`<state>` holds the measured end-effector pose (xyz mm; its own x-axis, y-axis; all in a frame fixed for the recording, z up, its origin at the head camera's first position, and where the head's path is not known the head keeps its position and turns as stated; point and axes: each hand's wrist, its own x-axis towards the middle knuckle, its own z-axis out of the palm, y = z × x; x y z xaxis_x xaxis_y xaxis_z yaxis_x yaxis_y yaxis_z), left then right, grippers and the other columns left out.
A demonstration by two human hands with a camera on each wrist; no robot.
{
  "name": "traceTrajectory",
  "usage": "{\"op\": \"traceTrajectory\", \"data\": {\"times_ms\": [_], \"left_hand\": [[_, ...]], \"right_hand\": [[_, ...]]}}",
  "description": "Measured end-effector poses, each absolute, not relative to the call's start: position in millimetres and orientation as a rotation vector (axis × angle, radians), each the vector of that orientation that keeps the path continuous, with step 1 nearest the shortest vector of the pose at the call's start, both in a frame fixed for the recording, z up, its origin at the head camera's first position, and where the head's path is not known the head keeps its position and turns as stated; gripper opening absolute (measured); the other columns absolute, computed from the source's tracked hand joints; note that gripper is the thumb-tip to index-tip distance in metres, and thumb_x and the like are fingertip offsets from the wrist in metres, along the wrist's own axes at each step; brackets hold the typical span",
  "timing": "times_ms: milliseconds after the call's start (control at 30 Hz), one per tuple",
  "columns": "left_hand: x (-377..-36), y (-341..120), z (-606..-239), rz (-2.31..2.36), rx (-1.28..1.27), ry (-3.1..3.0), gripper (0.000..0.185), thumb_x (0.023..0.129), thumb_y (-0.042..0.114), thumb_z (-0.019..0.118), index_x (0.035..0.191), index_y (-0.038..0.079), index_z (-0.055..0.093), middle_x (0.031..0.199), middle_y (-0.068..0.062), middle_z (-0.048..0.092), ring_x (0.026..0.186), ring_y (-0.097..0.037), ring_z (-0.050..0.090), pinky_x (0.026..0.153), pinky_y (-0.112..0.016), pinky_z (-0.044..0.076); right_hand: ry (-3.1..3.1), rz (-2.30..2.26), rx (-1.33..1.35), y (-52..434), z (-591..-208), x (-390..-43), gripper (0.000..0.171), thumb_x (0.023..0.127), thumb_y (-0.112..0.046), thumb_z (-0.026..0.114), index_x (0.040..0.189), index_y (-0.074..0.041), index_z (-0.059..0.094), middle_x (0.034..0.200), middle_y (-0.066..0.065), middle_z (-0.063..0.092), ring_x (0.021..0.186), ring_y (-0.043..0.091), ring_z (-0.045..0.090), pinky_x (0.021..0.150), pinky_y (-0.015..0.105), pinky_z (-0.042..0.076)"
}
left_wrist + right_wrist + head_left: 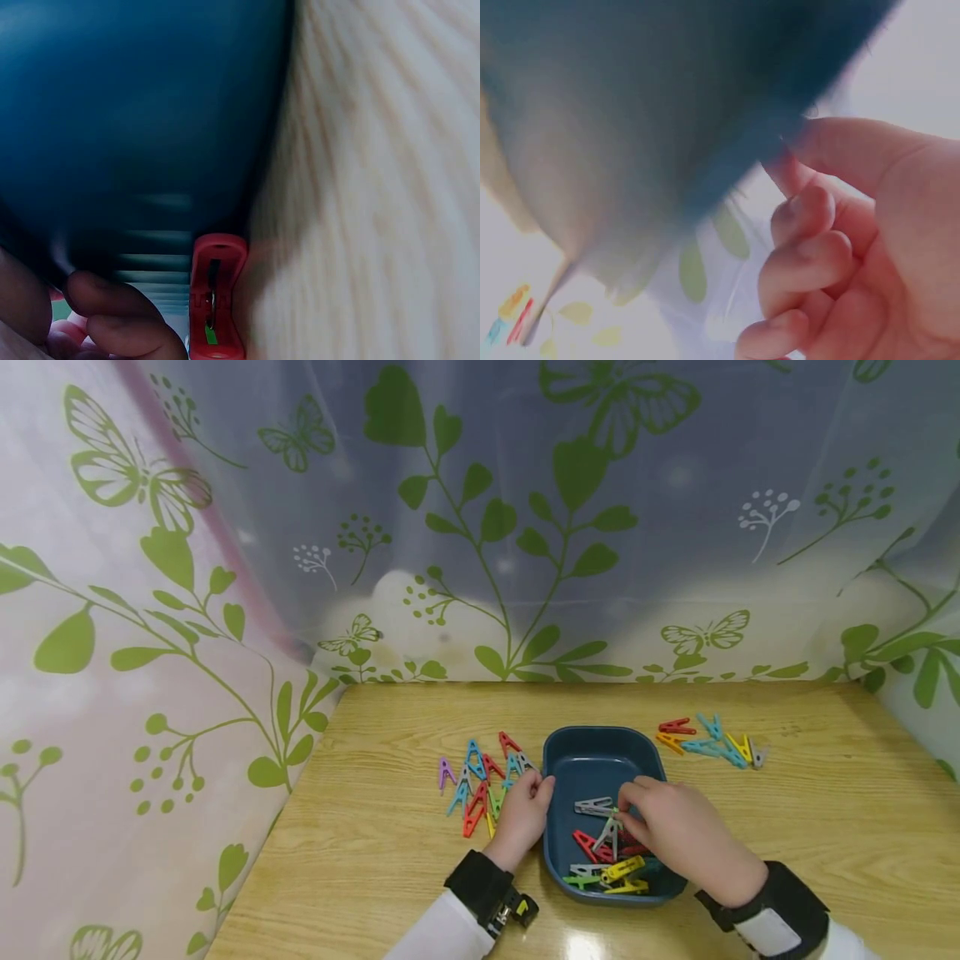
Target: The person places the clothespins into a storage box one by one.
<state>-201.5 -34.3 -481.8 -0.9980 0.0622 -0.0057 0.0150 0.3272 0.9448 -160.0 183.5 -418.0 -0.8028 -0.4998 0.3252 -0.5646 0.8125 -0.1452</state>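
1. Grey clothes peg (pixel 595 807) pinched by the fingers (pixel 628 795) of the right hand (pixel 678 835), low inside the dark teal tray (pixel 558 752); in the right wrist view, fingers curled, thumb out against a blurred dark edge.
2. Left hand (pixel 523 814) laid against the tray's left rim, fingers bent over the wall, apparently steadying it; red peg (pixel 216 296) just beside those fingers in the left wrist view.
3. Already in the tray: a small heap of pegs (pixel 609 862), red, grey, yellow and green, gathered at the near end; far half of the tray floor bare.
4. Left outside, judging by how things lie: a loose pile of pegs (pixel 480 781) on the worktop (pixel 375 860) touching the tray's left side, and a smaller cluster of pegs (pixel 708 745) well apart, beyond the far right corner. Looks roughly a third done, more out than in.
5. Room to move: open wood to the right of the tray and along the near edge; patterned curtain (pixel 187 652) close on the left and at the back, so less room for sideways reaches on the left.
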Motion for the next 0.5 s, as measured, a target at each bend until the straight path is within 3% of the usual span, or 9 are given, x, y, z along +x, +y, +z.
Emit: {"op": "traceTrajectory", "data": {"times_ms": [400, 500], "left_hand": [[-202, -34, -482, 1.797, 0.070, 2.518, 0.032, 0.109, 0.023, 0.052, 0.081, 0.012, 0.042, 0.067, 0.003, 0.035, 0.056, -0.011, 0.040, 0.054, -0.024, 0.030], [-201, -35, -481, 1.797, 0.079, 2.519, 0.032, 0.109, 0.023, 0.052, 0.081, 0.012, 0.042, 0.067, 0.003, 0.035, 0.056, -0.011, 0.040, 0.054, -0.024, 0.030]], "right_hand": [[-2.757, 0.380, 0.572, 221, -408, -203, 0.014, 0.091, -0.014, 0.079, 0.093, -0.005, 0.068, 0.066, -0.002, 0.051, 0.055, 0.009, 0.042, 0.051, 0.026, 0.033], [-2.778, 0.406, 0.520, 233, -414, -218, 0.014, 0.092, -0.012, 0.077, 0.095, -0.002, 0.068, 0.070, 0.003, 0.058, 0.055, 0.010, 0.044, 0.050, 0.026, 0.033]]}}
